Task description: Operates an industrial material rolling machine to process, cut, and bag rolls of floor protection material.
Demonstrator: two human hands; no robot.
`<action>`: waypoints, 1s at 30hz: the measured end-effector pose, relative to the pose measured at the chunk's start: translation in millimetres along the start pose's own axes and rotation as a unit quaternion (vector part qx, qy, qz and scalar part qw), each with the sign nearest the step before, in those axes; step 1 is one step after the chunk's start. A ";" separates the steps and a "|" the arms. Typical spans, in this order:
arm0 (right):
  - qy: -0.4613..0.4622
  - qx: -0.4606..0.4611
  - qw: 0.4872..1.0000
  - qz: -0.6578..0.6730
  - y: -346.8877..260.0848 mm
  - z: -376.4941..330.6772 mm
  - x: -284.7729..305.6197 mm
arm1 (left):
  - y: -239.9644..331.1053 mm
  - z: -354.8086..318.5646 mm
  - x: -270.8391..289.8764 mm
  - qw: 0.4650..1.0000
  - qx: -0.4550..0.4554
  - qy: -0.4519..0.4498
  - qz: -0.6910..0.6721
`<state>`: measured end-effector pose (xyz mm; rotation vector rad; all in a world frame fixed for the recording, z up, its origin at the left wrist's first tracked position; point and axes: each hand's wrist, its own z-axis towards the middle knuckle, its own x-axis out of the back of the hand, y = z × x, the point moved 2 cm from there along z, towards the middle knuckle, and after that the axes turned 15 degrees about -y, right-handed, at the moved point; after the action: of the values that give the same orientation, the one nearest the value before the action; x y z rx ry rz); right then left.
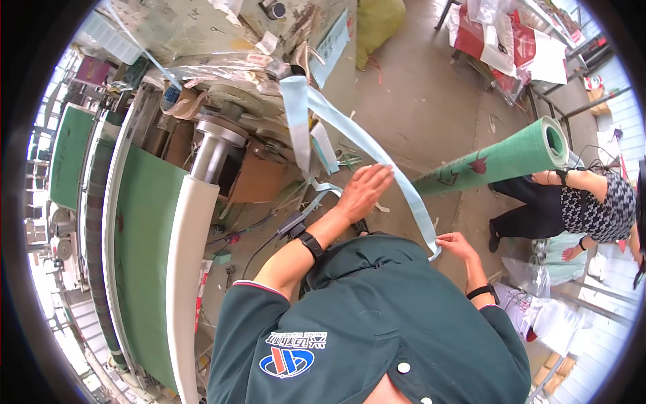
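from my end, the pale blue strip slants down from the machine to the shirt. my right hand pinches its low end between thumb and forefinger, which i take to be what stops it dropping. my left hand lies partway up, fingers together and slightly bent, tips at the strip's edge. it seems to steady the span, but i can't tell whether it grips. the top folds over at the machine's corner, probably so its weight is borne there. on my left, the green sheet lies beside the white roller, likely set there to be guided flat. the green roll slopes near a co-worker; i can't see what props it.
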<state>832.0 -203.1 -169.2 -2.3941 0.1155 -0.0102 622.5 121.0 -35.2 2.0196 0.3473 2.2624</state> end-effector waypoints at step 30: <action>-0.100 0.260 0.948 -0.154 -218.9 84.8 -141.5 | -0.6 -30.3 -14.5 0.540 0.432 0.220 -0.688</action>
<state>712.1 26.6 -79.8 -1.8489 -0.3209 0.0500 594.3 115.1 -52.4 0.3717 2.3359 1.2852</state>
